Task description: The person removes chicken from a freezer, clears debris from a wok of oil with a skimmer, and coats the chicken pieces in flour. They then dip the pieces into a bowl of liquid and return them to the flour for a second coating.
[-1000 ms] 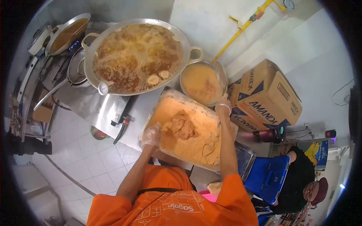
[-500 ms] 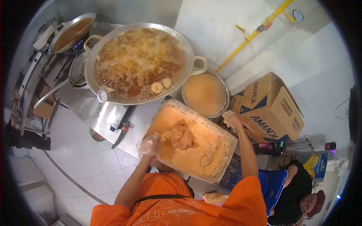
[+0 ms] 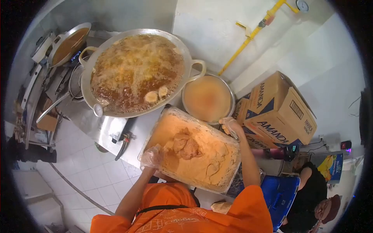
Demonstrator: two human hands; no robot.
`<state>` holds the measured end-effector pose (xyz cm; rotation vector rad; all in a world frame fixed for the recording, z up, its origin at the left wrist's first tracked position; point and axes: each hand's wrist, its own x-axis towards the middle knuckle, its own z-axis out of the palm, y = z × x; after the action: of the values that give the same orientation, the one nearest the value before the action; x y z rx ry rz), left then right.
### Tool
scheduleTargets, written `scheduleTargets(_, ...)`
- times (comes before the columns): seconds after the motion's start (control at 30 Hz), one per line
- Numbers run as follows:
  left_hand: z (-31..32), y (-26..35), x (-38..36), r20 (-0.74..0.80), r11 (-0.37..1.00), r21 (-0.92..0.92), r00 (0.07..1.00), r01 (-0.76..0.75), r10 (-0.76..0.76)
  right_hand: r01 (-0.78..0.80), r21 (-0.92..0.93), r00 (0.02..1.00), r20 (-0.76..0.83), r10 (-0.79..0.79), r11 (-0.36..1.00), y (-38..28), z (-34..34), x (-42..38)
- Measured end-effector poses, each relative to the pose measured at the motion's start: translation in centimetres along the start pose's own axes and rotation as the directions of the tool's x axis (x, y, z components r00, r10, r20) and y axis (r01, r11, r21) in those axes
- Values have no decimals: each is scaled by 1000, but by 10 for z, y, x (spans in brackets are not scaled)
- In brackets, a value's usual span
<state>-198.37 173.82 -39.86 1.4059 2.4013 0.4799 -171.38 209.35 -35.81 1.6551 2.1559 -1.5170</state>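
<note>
A clear rectangular tub point(image 3: 230, 165) of orange-tinted flour is in front of me, tilted in the view. A clump of coated raw meat pieces point(image 3: 185, 145) lies on the flour near its middle. My left hand point(image 3: 151, 156), in a clear plastic glove, is closed over the tub's left edge. On the far right corner, my right hand point(image 3: 232, 127), also gloved, grips the rim beside a round metal bowl point(image 3: 232, 101) of cloudy orange liquid. The undersides of both hands are hidden.
A large two-handled pan point(image 3: 87, 91) of bubbling oil with frying pieces stands beyond, a dial thermometer point(image 3: 98, 110) at its rim. A strainer point(image 3: 64, 98) and second pan point(image 3: 70, 46) are left. Cardboard boxes point(image 3: 278, 112) stand right; another person point(image 3: 307, 198) is lower right.
The view has shifted slightly, so the pan and bowl appear further left. Both hands stay at the tub's edges, and the meat clump keeps about the same place in the flour.
</note>
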Motion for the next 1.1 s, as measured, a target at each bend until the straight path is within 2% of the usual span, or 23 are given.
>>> scheduleTargets(0.03, 5, -2, 0, -20, 999, -45, 1000, 0, -1, -4, 6, 1000, -5, 4, 1000, 4, 0, 2)
scheduleTargets(0.07, 10, -5, 1, -43, 996, -87, 999, -2, -2, -17, 88, 999, 38, 13, 996, 5, 2, 7)
scheduleTargets(0.1, 6, -3, 4, -43, 997, -82, 999, -9, 6, -30, 168, 996, 83, 16, 985, 1, 1, 9)
scheduleTargets(0.13, 2, -2, 4, -29, 998, -68, 1000, 7, -9, -31, 175, 997, 81, 17, 984, -3, -1, 11)
scheduleTargets(0.2, 3, 0, 2, -9, 998, -56, 1000, 19, -20, -23, -10, 996, 85, 24, 1000, -5, -6, 11)
scheduleTargets(0.23, 7, -3, 0, -17, 996, -89, 1000, 5, -6, -29, -4, 996, 81, 29, 1000, -2, -5, 7)
scheduleTargets(0.3, 13, -8, 1, -32, 994, -111, 999, -23, 19, 94, -141, 993, 80, -83, 986, -2, -2, 6)
scheduleTargets(0.33, 18, -11, 2, -93, 996, -89, 996, -27, 18, 100, -135, 993, 74, -91, 986, 23, 4, 28)
scheduleTargets(0.37, 22, -9, 4, -157, 997, -74, 988, -24, 12, 181, -223, 983, 29, -179, 958, 73, 14, 70)
scheduleTargets(0.4, 16, -5, 3, -158, 997, -74, 987, -20, 8, 248, -311, 965, -4, -262, 917, 102, 20, 91)
scheduleTargets(0.47, -3, 6, 3, -71, 997, -72, 997, -2, -3, -47, -164, 997, 53, 56, 985, 9, 19, 27)
scheduleTargets(0.5, 1, 6, 1, -73, 998, -67, 997, -3, -1, -203, -111, 974, 79, 213, 973, -46, 19, -10)
scheduleTargets(0.53, 7, 3, 0, -81, 999, -34, 996, 20, -23, -195, -106, 976, 80, 204, 975, -21, 25, 10)
scheduleTargets(0.6, 14, -3, 7, -101, 999, -2, 994, 52, -52, 44, 234, 999, -7, -44, 971, 43, 41, 66)
scheduleTargets(0.63, 17, -5, 6, -114, 999, -48, 993, 15, -21, 42, 231, 999, 2, -44, 972, 48, 44, 75)
scheduleTargets(0.67, 18, -7, 5, -127, 996, -90, 992, -25, 14, 134, 209, 989, 36, -145, 969, 50, 46, 83)
scheduleTargets(0.7, 13, -4, 4, -128, 996, -82, 992, -25, 14, 232, 195, 966, 66, -249, 953, 49, 50, 89)
scheduleTargets(0.73, 3, 3, 1, -105, 999, -41, 994, 12, -16, 237, 203, 965, 67, -255, 950, 33, 53, 78)
scheduleTargets(0.8, -1, 7, 6, -97, 999, -4, 994, 54, -54, -99, 232, 994, -15, 105, 968, -17, 46, 41)
scheduleTargets(0.83, 0, 6, 5, -82, 999, -25, 996, 32, -34, -134, 262, 988, -42, 150, 956, -18, 48, 41)
scheduleTargets(0.9, 3, 4, 6, -77, 999, -42, 997, 0, -3, -81, 344, 987, -104, 123, 935, 0, 60, 54)
scheduleTargets(0.97, 10, 0, 7, -39, 997, 45, 997, 64, -62, -30, 406, 980, -166, 106, 913, 16, 71, 77)
scheduleTargets(1.1, 2, 4, 4, -127, 999, -3, 991, -41, 40, -90, 442, 966, -180, 186, 893, 25, 74, 112)
